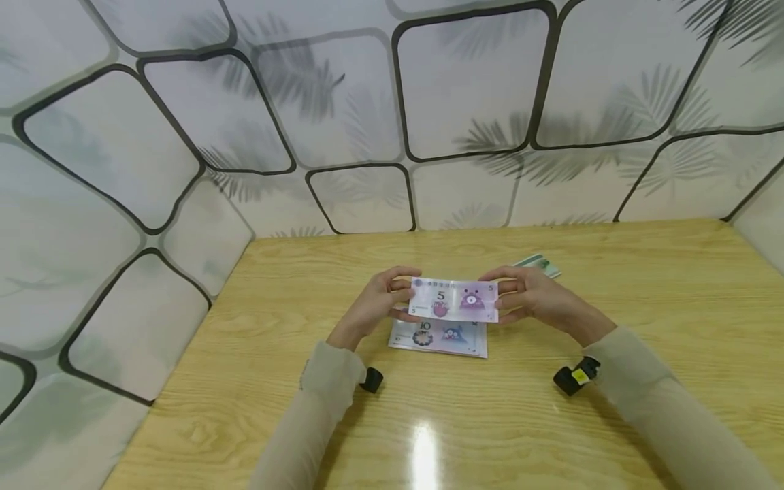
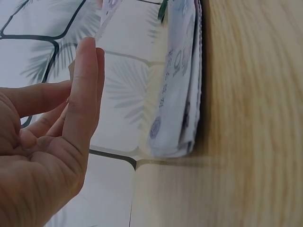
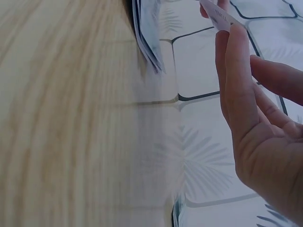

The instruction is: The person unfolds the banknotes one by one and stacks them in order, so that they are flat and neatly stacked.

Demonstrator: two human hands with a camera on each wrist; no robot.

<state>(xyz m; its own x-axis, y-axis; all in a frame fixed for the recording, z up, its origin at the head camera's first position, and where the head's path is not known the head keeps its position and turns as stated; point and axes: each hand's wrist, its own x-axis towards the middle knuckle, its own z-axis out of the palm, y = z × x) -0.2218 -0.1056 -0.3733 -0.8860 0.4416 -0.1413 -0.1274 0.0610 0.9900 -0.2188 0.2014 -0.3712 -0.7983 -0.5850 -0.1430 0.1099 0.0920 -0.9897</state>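
Both hands hold a purple play banknote marked 5, stretched flat between them above the table. My left hand pinches its left end, and my right hand pinches its right end. Below the note lies a stack of play banknotes, the top one marked 10 with a blue cartoon figure. In the left wrist view the stack shows several layered edges. The right wrist view catches a corner of the held note at the fingertips.
A green banknote or small pile of them lies behind the right hand, partly hidden by it. Everything rests on a wood-grain table. A patterned wall rises along the table's back and left edges.
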